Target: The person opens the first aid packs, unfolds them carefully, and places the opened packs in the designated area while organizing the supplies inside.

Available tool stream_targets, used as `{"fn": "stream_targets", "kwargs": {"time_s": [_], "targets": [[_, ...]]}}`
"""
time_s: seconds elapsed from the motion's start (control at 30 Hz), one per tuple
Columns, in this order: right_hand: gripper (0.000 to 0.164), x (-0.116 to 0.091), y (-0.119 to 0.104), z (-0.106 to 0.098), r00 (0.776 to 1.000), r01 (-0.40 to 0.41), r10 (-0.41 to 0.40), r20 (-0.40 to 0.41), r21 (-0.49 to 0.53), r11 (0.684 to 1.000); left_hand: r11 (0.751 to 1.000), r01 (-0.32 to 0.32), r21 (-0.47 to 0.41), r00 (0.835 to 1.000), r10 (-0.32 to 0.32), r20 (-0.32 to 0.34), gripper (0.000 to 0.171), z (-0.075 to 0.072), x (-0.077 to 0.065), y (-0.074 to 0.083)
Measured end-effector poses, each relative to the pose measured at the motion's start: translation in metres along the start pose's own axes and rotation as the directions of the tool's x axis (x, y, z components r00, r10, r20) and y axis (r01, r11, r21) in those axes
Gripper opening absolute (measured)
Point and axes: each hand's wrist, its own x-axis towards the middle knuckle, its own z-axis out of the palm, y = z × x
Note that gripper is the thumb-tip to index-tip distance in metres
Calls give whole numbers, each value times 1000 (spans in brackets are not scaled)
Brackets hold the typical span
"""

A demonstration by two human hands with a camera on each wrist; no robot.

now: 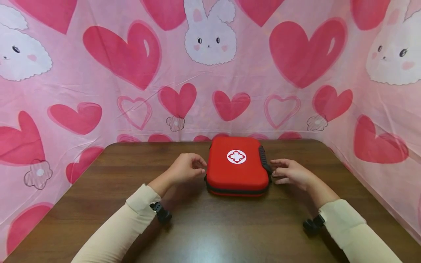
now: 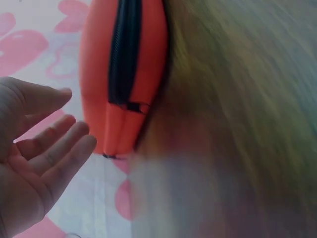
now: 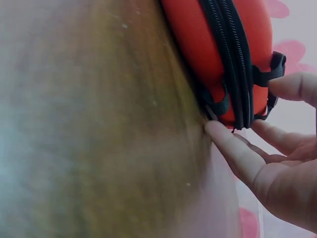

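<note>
A red first-aid case (image 1: 236, 170) with a white cross emblem lies flat on the wooden table, its black zipper (image 3: 233, 54) running round the side. My left hand (image 1: 186, 168) is beside the case's left side, fingers loosely bent and holding nothing. In the left wrist view, those fingers (image 2: 64, 148) stand apart from the red side wall. On the other side, my right hand (image 1: 291, 173) has its fingertips right at the black carry handle (image 1: 264, 159). The right wrist view has the thumb and fingers (image 3: 237, 148) spread around the zipper end and straps.
The brown wooden table (image 1: 210, 226) reaches back to a pink cloth backdrop (image 1: 204, 78) printed with hearts and rabbits. The case stands near the table's far edge. Each wrist wears a black strap-on camera, such as the left camera (image 1: 162, 213).
</note>
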Motion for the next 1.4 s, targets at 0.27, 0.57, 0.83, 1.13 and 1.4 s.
{"fn": "stream_targets", "kwargs": {"time_s": [0.27, 0.57, 0.83, 1.13, 1.4], "targets": [[71, 0, 11, 4, 998, -13, 10, 56, 47, 999, 983, -95, 157, 994, 84, 74, 50, 11, 14, 26], [54, 5, 14, 9, 999, -38, 39, 11, -14, 999, 925, -108, 365, 967, 14, 253, 80, 30, 23, 44], [33, 8, 14, 13, 1000, -9, 7, -16, -122, 993, 835, -133, 534, 953, -40, 299, 86, 45, 30, 52], [26, 9, 13, 12, 999, -14, 9, -31, -140, 990, 717, -204, 667, 928, -74, 364, 89, 52, 37, 70], [25, 9, 13, 11, 1000, 2, -4, -13, -164, 986, 716, -232, 659, 931, -34, 364, 84, 61, 34, 67]]}}
